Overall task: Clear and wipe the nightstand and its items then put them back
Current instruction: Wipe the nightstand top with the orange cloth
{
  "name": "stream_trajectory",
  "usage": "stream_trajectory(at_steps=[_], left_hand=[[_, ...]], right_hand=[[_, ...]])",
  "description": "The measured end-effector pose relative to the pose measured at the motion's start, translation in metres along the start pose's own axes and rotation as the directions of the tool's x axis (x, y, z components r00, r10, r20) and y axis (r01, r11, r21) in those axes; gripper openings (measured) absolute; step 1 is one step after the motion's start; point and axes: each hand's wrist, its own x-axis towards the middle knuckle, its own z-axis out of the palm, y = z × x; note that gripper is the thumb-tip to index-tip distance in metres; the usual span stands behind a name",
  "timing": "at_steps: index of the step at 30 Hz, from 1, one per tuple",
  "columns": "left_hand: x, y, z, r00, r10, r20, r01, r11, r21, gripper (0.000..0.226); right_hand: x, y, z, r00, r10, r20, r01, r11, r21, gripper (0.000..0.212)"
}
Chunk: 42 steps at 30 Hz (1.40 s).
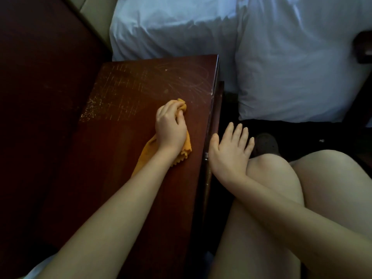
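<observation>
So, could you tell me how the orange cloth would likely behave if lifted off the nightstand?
Probably floppy: the orange cloth bunches in the left hand and trails loosely under the wrist. Likely light, as it looks thin. It should slide easily on the smooth nightstand.

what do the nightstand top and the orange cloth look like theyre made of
The nightstand is likely wood or wood veneer, dark reddish, under a glossy lacquer: it shows faint grain, a sheen, fine scratches and worn pale speckles toward the far side. The orange cloth looks like soft fabric, possibly microfibre: it bunches in the left hand and has a zigzag-cut edge.
</observation>
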Motion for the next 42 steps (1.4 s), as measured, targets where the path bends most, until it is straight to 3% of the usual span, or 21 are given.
stream_trajectory(at_steps=[4,7,9,12,16,18,20,23,25,30,33,37,39,42], left_hand=[[-0.003,0.014,0.003,0.992,0.11,0.069,-0.11,0.994,0.0,0.026],[-0.024,0.009,-0.007,0.936,0.28,0.212,-0.279,0.96,-0.037,0.026],[-0.037,-0.003,-0.019,0.914,0.322,0.246,-0.317,0.946,-0.062,0.026],[-0.042,-0.012,-0.027,0.946,0.264,0.19,-0.26,0.965,-0.043,0.025],[-0.022,0.006,-0.008,0.997,0.033,0.073,-0.034,0.999,0.022,0.027],[-0.009,0.02,0.004,0.999,0.019,0.051,-0.02,0.999,0.028,0.028],[-0.004,0.033,0.012,0.985,0.122,0.119,-0.125,0.992,0.021,0.028],[-0.014,0.039,0.009,0.893,0.34,0.295,-0.349,0.937,-0.024,0.025],[-0.028,0.032,0.001,0.854,0.399,0.334,-0.402,0.913,-0.064,0.024],[-0.05,0.006,-0.018,0.913,0.348,0.215,-0.327,0.936,-0.126,0.024],[-0.039,-0.003,-0.018,0.982,0.155,0.107,-0.15,0.987,-0.052,0.024],[-0.012,0.008,-0.002,0.999,-0.035,-0.002,0.035,0.999,-0.024,0.026],[-0.004,0.016,0.006,1.0,0.0,0.01,0.001,1.0,-0.017,0.027],[-0.005,0.024,0.01,0.981,0.164,0.103,-0.162,0.986,-0.028,0.027]], right_hand=[[-0.003,0.004,-0.003,0.997,-0.008,0.076,0.007,1.0,0.007,0.059],[-0.003,0.003,-0.004,0.995,-0.017,0.102,0.014,0.999,0.031,0.059],[-0.002,0.002,-0.003,0.995,-0.024,0.097,0.02,0.999,0.037,0.059],[0.0,0.001,-0.003,0.996,-0.042,0.077,0.039,0.999,0.038,0.059],[0.001,0.003,-0.002,0.995,-0.075,0.059,0.074,0.997,0.017,0.059],[0.0,0.004,-0.002,0.996,-0.074,0.057,0.073,0.997,0.017,0.059],[0.0,0.004,-0.003,0.997,-0.055,0.058,0.053,0.998,0.031,0.06],[0.002,0.003,-0.004,0.998,-0.015,0.053,0.012,0.998,0.058,0.059],[0.003,0.003,-0.005,0.998,0.002,0.057,-0.007,0.996,0.085,0.059],[0.001,0.005,-0.005,0.999,-0.014,0.041,0.01,0.994,0.105,0.059],[0.0,0.006,-0.004,0.999,-0.021,0.034,0.017,0.994,0.109,0.058],[0.0,0.006,-0.003,0.999,-0.02,0.037,0.016,0.994,0.104,0.057],[0.001,0.004,-0.002,0.999,-0.024,0.027,0.021,0.994,0.108,0.057],[0.001,0.0,-0.001,0.999,-0.044,0.01,0.043,0.994,0.103,0.058]])
